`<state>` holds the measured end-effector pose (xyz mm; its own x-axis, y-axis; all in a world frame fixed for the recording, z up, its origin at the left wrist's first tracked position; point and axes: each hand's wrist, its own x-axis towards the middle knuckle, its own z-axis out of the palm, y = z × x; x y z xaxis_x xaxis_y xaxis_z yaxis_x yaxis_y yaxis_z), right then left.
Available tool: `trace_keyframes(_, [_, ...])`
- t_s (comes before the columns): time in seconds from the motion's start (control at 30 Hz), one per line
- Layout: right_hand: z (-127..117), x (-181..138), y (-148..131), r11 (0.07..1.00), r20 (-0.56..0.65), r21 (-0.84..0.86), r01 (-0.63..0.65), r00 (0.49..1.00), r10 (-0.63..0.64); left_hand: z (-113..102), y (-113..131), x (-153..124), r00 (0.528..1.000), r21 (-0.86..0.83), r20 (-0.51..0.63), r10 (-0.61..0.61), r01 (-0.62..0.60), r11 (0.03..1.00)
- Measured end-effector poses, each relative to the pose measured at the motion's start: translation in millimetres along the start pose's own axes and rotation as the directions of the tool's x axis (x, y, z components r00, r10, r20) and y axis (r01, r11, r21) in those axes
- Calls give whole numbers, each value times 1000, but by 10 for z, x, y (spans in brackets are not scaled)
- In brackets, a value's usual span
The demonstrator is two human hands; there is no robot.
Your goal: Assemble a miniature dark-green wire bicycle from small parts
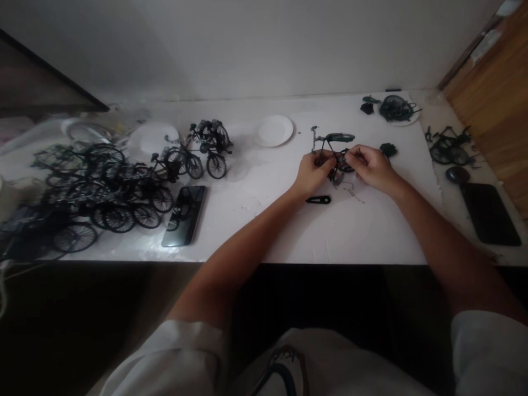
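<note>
A dark miniature bicycle (pixel 340 137), partly built by its look, stands between my two hands over the white tabletop. My left hand (pixel 311 173) is closed around its frame, thumb and fingers gripping the lower part. From the other side, my right hand (pixel 373 168) pinches at the bicycle near its rear lower section; any small part between those fingertips is hidden. Thin wire-like pieces (pixel 353 194) lie just below the hands. A small black flat tool with a hole in its end (pixel 319 199) rests by my left wrist.
Many finished miniature bicycles (pixel 119 190) crowd the left side beside a phone (pixel 184 216). A white plate (pixel 274 131) lies at the back. On the right are a plate of dark parts (pixel 396 110), a dark green piece (pixel 388 149), another bicycle (pixel 449 147) and a black slab (pixel 490 214).
</note>
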<state>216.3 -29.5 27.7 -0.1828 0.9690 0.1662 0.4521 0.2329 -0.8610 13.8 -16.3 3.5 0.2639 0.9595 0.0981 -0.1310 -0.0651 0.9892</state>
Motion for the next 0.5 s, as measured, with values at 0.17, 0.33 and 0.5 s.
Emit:
trace_keyframes(0.17, [23, -14, -52, 996, -41, -43, 72, 996, -74, -8, -23, 3, 1000, 0, 11, 12, -12, 1000])
trace_keyframes(0.33, [37, 0, 1, 993, -67, -86, 81, 994, -87, -7, -9, -11, 1000, 15, 22, 12, -13, 1000])
trace_keyframes(0.5, [30, 15, 48, 994, -111, -89, 66, 991, -76, -9, -35, 4, 999, -1, 43, 31, -31, 1000])
